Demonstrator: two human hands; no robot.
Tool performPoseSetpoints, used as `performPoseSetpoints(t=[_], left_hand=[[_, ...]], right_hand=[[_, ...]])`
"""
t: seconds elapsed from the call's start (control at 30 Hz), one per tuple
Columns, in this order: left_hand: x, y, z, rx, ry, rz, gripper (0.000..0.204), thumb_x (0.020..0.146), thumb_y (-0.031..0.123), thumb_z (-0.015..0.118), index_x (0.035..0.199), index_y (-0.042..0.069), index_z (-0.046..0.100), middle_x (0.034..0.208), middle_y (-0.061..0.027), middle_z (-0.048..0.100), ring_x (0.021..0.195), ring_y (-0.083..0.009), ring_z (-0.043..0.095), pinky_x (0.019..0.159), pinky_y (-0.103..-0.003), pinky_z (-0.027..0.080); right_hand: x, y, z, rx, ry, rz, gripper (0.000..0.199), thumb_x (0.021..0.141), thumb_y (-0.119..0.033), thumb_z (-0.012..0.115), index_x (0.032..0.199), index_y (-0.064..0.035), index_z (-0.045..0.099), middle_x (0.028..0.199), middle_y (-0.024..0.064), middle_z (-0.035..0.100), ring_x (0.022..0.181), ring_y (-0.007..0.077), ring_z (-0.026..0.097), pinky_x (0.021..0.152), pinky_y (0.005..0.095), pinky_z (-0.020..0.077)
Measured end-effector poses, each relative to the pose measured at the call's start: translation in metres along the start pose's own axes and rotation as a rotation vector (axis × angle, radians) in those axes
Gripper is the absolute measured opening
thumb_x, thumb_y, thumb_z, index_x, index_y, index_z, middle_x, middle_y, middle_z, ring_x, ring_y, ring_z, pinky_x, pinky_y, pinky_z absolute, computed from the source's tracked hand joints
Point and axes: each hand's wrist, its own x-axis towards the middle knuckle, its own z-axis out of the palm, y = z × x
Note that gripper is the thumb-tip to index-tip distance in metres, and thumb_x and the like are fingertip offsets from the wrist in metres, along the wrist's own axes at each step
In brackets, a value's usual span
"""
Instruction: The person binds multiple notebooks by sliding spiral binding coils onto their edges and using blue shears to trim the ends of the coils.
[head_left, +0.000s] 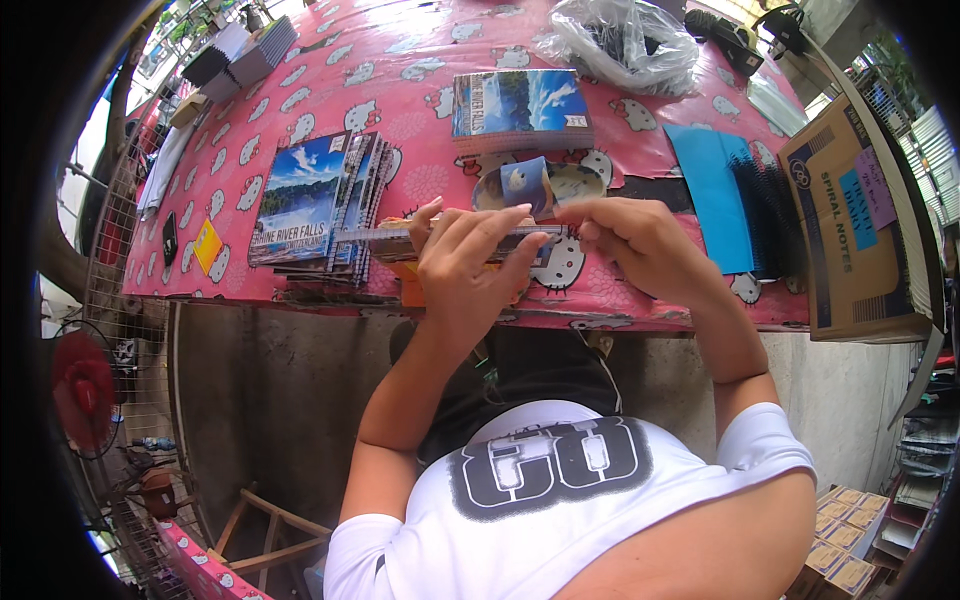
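My left hand (pixel 462 262) grips a thick notebook (pixel 385 240) edge-on at the near edge of a pink patterned table (pixel 400 90), fingers wrapped over its top. My right hand (pixel 632 240) pinches the right end of that same notebook, fingers closed on its binding edge. Just behind my hands lies a small roll or dish with a blue picture cover (pixel 530 185). A fanned pile of spiral notebooks with landscape covers (pixel 315 200) lies to the left of my left hand.
Another stack of landscape-cover notebooks (pixel 520 108) sits further back. Blue sheets (pixel 712 195) with black spiral combs (pixel 768 215) lie at right, beside a cardboard box (pixel 850 240). A clear plastic bag (pixel 625 40) is at the back. A red fan (pixel 82 392) stands lower left.
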Motion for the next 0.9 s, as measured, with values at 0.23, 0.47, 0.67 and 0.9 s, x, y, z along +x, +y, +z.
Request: performPoseSetpoints(t=[0.23,0.47,0.67,0.9], left_hand=[[0.001,-0.007,-0.002,-0.068,-0.007,0.070,0.021,0.068,0.011,0.078,0.088,0.011,0.070,0.085,-0.0013,0.068,0.077,-0.0171,0.061,0.086,-0.036,0.038],[0.005,-0.005,0.002,-0.073,0.003,0.042,0.018,0.069,0.008,0.077,0.085,0.010,0.071,0.084,-0.0004,0.067,0.076,-0.0166,0.060,0.089,-0.036,0.036],[0.001,-0.005,-0.002,-0.060,0.009,0.024,0.014,0.071,0.008,0.074,0.085,0.010,0.070,0.083,0.0004,0.067,0.077,-0.0167,0.060,0.091,-0.037,0.036],[-0.007,-0.003,-0.004,-0.076,-0.012,0.040,0.014,0.073,0.008,0.073,0.087,0.009,0.070,0.086,-0.0005,0.068,0.080,-0.0178,0.062,0.091,-0.038,0.037]], right_hand=[[0.005,-0.004,0.011,-0.123,0.138,-0.067,0.021,0.079,-0.013,0.069,0.095,-0.0053,0.058,0.093,0.0088,0.058,0.075,0.0267,0.063,0.062,0.0361,0.0492],[0.010,0.011,0.010,-0.202,0.093,-0.114,0.019,0.080,-0.016,0.069,0.094,-0.0075,0.059,0.090,0.0075,0.058,0.073,0.0271,0.063,0.059,0.0369,0.0485],[0.010,-0.011,0.014,-0.264,0.204,-0.100,0.010,0.084,-0.013,0.064,0.091,-0.0078,0.058,0.082,0.0072,0.056,0.069,0.0297,0.061,0.056,0.0392,0.0468],[0.009,-0.024,0.021,-0.465,0.119,-0.118,0.013,0.082,-0.006,0.064,0.094,-0.0028,0.062,0.083,0.0107,0.060,0.069,0.0293,0.060,0.061,0.0351,0.0488]])
